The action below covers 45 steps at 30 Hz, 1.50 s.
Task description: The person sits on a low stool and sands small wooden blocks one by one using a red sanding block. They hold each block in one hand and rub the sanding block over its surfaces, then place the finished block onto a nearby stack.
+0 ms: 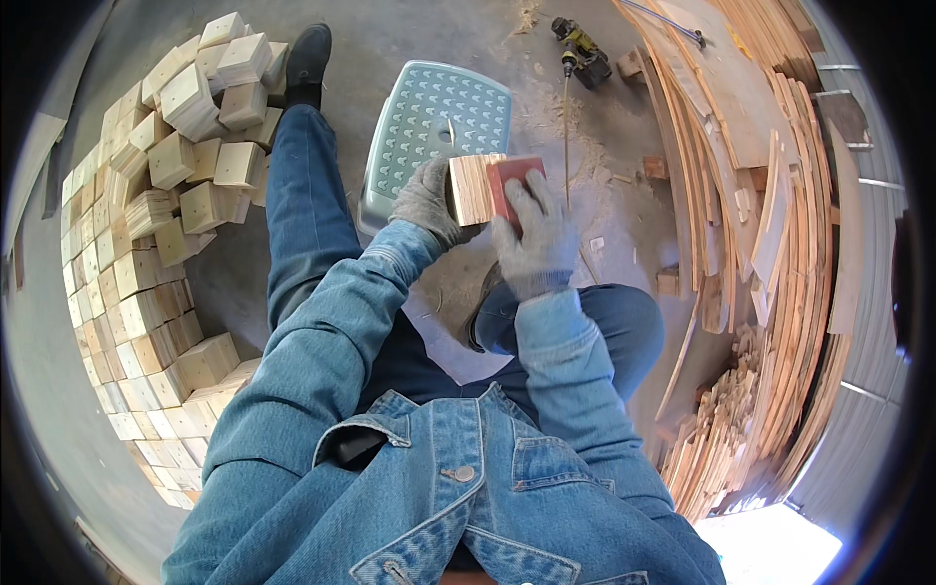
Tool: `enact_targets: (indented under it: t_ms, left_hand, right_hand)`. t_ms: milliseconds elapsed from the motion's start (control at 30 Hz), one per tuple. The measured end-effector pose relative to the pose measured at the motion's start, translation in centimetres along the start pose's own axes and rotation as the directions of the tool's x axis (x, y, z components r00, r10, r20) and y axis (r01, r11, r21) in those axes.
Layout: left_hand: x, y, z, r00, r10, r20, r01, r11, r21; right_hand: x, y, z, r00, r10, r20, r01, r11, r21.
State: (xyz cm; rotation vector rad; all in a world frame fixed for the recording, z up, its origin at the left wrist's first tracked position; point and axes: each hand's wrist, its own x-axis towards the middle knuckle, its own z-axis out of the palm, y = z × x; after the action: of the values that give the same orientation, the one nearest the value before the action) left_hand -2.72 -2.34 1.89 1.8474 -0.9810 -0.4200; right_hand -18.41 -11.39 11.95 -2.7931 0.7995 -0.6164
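Note:
Both my hands wear grey gloves and meet in front of me, over the near edge of the stool. Fingers of my left hand (429, 205) are wrapped round a pale wooden block (473, 189) with layered grain on the side facing up. A reddish-brown sanding block (515, 181) is in my right hand (539, 237), pressed against the right-hand end of the wood. My right fingers lie over its face and partly hide it. Just beyond stands a pale green plastic step stool (429, 112) with a studded top and a hole in it.
Many similar wooden blocks (146, 292) are piled at the left, beside my outstretched leg. A yellow-and-black drill (582, 57) with a long bit (566, 136) rests on the floor among wood shavings. Long boards and strips (780, 253) are stacked along the right.

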Motion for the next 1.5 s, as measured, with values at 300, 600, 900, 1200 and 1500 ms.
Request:
enact_targets:
  t_ms: [300, 600, 900, 1200, 1500]
  left_hand:
    - [0.3, -1.5, 0.8, 0.998, -0.006, 0.067, 0.008, 0.999, -0.039]
    - [0.3, -2.0, 1.1, 0.992, -0.050, 0.114, 0.056, 0.997, -0.056]
    - [0.6, -3.3, 2.0, 0.979, -0.061, 0.194, 0.074, 0.995, -0.060]
    - [0.2, -4.5, 2.4, 0.993, -0.002, 0.118, -0.001, 1.000, 0.024]
    - [0.5, -0.3, 0.6, 0.996, -0.025, 0.082, 0.028, 0.999, -0.029]
  right_hand:
    - [5.6, 5.6, 0.7, 0.966, 0.257, 0.005, -0.250, 0.937, 0.242]
    - [-4.2, -0.1, -1.9, 0.970, 0.230, 0.081, -0.243, 0.935, 0.260]
    - [0.7, 3.7, 2.0, 0.922, 0.329, 0.204, -0.382, 0.689, 0.616]
    - [0.2, 2.5, 0.0, 0.736, 0.478, 0.480, -0.648, 0.291, 0.704]
    - [-3.4, 4.3, -0.3, 0.544, 0.518, 0.660, -0.742, -0.070, 0.667]
